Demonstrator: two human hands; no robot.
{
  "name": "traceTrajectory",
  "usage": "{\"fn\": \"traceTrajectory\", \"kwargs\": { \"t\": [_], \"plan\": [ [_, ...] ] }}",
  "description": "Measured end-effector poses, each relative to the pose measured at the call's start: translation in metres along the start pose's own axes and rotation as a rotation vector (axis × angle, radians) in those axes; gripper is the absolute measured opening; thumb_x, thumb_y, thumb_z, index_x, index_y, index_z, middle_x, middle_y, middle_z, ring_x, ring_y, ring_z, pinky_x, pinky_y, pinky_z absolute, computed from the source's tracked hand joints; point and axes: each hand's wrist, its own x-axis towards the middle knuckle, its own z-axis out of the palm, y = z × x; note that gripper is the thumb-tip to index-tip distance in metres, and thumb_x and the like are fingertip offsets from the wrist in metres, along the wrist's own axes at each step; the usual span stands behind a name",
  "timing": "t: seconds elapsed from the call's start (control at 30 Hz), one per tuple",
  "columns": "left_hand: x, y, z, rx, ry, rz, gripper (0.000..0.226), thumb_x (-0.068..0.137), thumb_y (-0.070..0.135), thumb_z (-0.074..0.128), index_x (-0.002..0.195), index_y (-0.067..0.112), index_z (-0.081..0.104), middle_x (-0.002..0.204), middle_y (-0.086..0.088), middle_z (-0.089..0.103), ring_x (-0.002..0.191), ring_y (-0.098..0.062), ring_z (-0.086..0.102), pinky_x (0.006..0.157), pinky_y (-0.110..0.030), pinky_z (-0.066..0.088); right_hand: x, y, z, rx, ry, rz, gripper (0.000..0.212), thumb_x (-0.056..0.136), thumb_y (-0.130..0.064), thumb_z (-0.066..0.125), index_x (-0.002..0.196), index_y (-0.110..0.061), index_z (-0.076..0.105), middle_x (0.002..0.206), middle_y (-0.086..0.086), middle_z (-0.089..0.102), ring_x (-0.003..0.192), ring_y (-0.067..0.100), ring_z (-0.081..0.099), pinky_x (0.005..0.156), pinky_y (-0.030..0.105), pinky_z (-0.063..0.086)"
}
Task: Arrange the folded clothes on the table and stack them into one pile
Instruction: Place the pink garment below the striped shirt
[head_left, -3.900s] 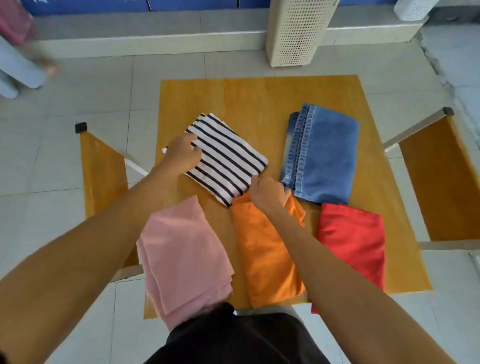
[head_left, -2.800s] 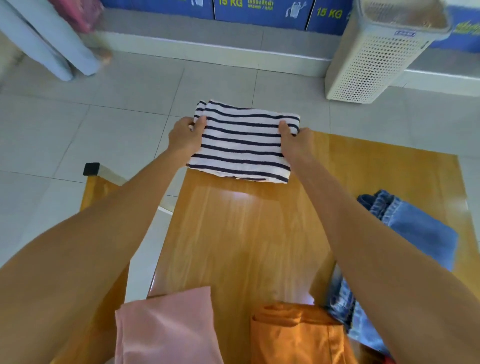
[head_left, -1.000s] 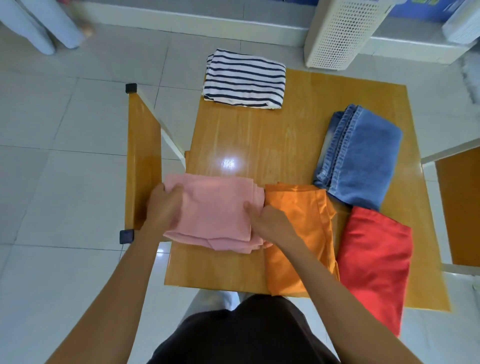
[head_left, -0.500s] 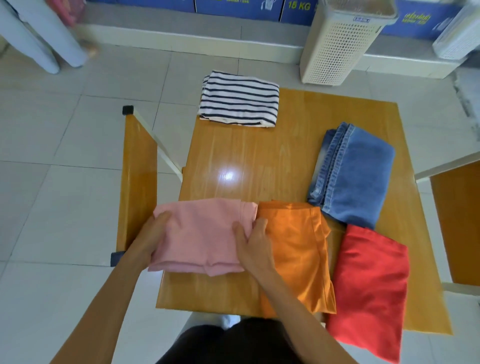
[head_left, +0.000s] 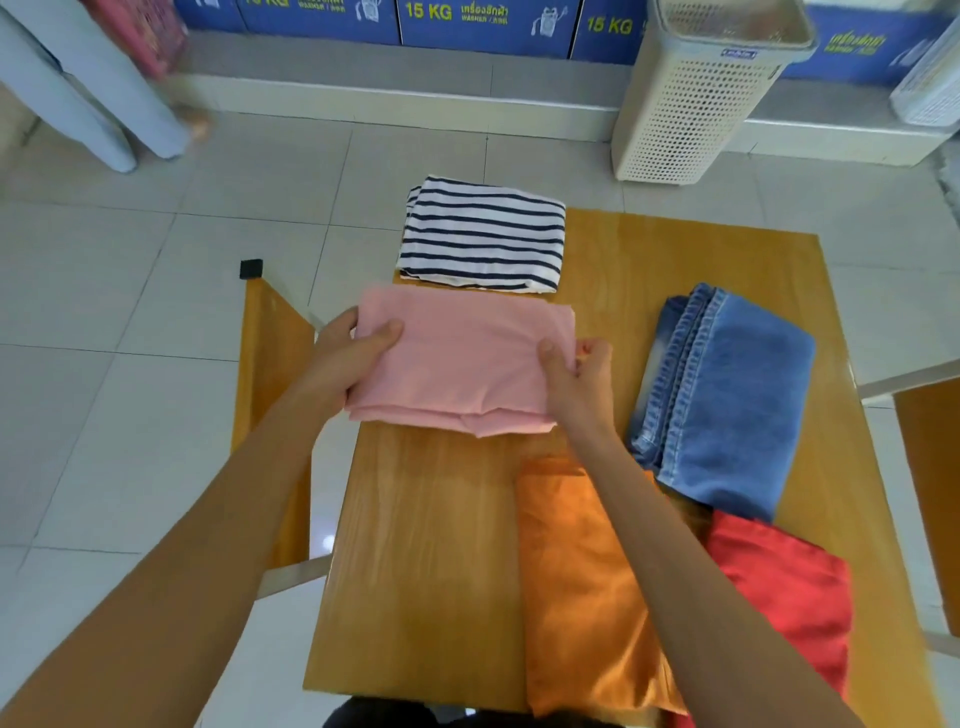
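Wooden table (head_left: 431, 519) — striped top (head_left: 483, 234), jeans (head_left: 727, 395), orange (head_left: 582, 597) and red cloths (head_left: 789, 587) on it.

Pale tiled floor (head_left: 130, 405), wooden table (head_left: 431, 545), perforated white basket (head_left: 696, 98), blue boxes (head_left: 483, 23).

We grip the folded pink cloth (head_left: 462, 358) by its ends with our left hand (head_left: 349, 358) and right hand (head_left: 576, 371), just short of the striped shirt (head_left: 483, 234) at the table's (head_left: 431, 545) far left corner, with jeans (head_left: 727, 395) along the right edge.

Two bare forearms, no sleeves, left hand (head_left: 347, 358), right hand (head_left: 576, 382), dark garment at waist (head_left: 395, 714)
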Motion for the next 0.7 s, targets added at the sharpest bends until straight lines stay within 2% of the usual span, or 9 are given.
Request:
{"fn": "traceTrajectory", "kwargs": {
  "t": [0.1, 0.17, 0.3, 0.4, 0.47, 0.53, 0.6, 0.67, 0.7],
  "plan": [
    [0.033, 0.004, 0.02, 0.05, 0.109, 0.019, 0.061, 0.085, 0.045, 0.073, 0.137, 0.023, 0.051, 0.125, 0.007, 0.057, 0.11, -0.018, 0.057, 0.097, -0.041, 0.05, 0.037, 0.004, 0.008, -0.042, 0.019, 0.015, 0.03, 0.099, -0.039, 0.058, 0.114, -0.021, 0.039, 0.097, -0.012, 0.051, 0.085, 0.006, 0.054, 0.073, 0.033, 0.051],
    [0.052, -0.004, 0.027, 0.057, 0.182, -0.018, 0.055, 0.088, 0.037, 0.073, 0.137, 0.022, 0.053, 0.13, 0.006, 0.053, 0.117, -0.019, 0.054, 0.101, -0.041, 0.049, 0.056, 0.012, 0.015, -0.08, 0.014, 0.053, 0.028, 0.1, -0.037, 0.056, 0.114, -0.021, 0.039, 0.097, -0.008, 0.054, 0.086, 0.012, 0.058, 0.07, 0.035, 0.052],
    [0.073, -0.028, 0.022, 0.042, 0.176, -0.097, 0.05, 0.087, 0.016, 0.074, 0.134, 0.018, 0.058, 0.13, -0.007, 0.062, 0.114, -0.027, 0.062, 0.098, -0.043, 0.053, 0.074, 0.025, 0.02, -0.136, 0.006, 0.124, 0.028, 0.1, -0.031, 0.055, 0.12, -0.017, 0.041, 0.095, -0.004, 0.054, 0.079, 0.013, 0.056, 0.065, 0.032, 0.048],
    [0.071, -0.037, 0.017, 0.057, 0.173, -0.08, 0.048, 0.088, 0.014, 0.071, 0.134, 0.019, 0.057, 0.126, -0.006, 0.064, 0.112, -0.026, 0.062, 0.096, -0.043, 0.054, 0.074, 0.025, 0.018, -0.16, -0.013, 0.119, 0.032, 0.101, -0.029, 0.053, 0.126, -0.014, 0.041, 0.091, -0.01, 0.05, 0.078, 0.009, 0.054, 0.058, 0.027, 0.044],
    [0.062, -0.038, 0.019, 0.074, 0.252, -0.064, 0.045, 0.088, 0.014, 0.066, 0.132, 0.021, 0.058, 0.125, -0.003, 0.063, 0.111, -0.024, 0.061, 0.095, -0.041, 0.055, 0.067, 0.022, 0.012, -0.177, -0.018, 0.122, 0.03, 0.099, -0.027, 0.052, 0.125, -0.014, 0.043, 0.096, -0.004, 0.056, 0.08, 0.012, 0.056, 0.058, 0.028, 0.046],
    [0.042, -0.037, 0.026, 0.098, 0.35, -0.044, 0.039, 0.088, 0.011, 0.059, 0.126, 0.019, 0.061, 0.117, 0.001, 0.062, 0.109, -0.022, 0.061, 0.094, -0.039, 0.055, 0.053, 0.019, 0.004, -0.217, 0.008, 0.098, 0.03, 0.096, -0.024, 0.052, 0.124, -0.014, 0.046, 0.108, 0.004, 0.06, 0.087, 0.017, 0.059, 0.066, 0.033, 0.05],
    [0.013, -0.035, 0.038, 0.153, 0.397, 0.046, 0.031, 0.087, 0.009, 0.055, 0.116, 0.019, 0.064, 0.104, 0.008, 0.061, 0.105, -0.017, 0.062, 0.094, -0.037, 0.054, 0.032, 0.02, -0.008, -0.289, 0.029, 0.028, 0.031, 0.093, -0.025, 0.055, 0.123, -0.014, 0.05, 0.119, 0.008, 0.058, 0.104, 0.023, 0.057, 0.083, 0.039, 0.052],
    [-0.02, -0.033, 0.062, 0.209, 0.325, 0.171, 0.023, 0.088, 0.011, 0.056, 0.107, 0.022, 0.064, 0.097, 0.012, 0.06, 0.099, -0.011, 0.06, 0.089, -0.027, 0.051, 0.005, 0.026, -0.024, -0.376, 0.026, -0.034, 0.03, 0.093, -0.027, 0.058, 0.12, -0.014, 0.056, 0.125, 0.01, 0.056, 0.117, 0.026, 0.049, 0.096, 0.038, 0.044],
    [-0.035, -0.035, 0.077, 0.219, 0.244, 0.224, 0.021, 0.087, 0.012, 0.057, 0.104, 0.024, 0.064, 0.097, 0.012, 0.062, 0.096, -0.009, 0.06, 0.083, -0.022, 0.049, -0.011, 0.031, -0.032, -0.39, 0.018, -0.04, 0.028, 0.093, -0.027, 0.059, 0.118, -0.014, 0.058, 0.125, 0.01, 0.056, 0.119, 0.026, 0.048, 0.097, 0.036, 0.041]
  ]
}}
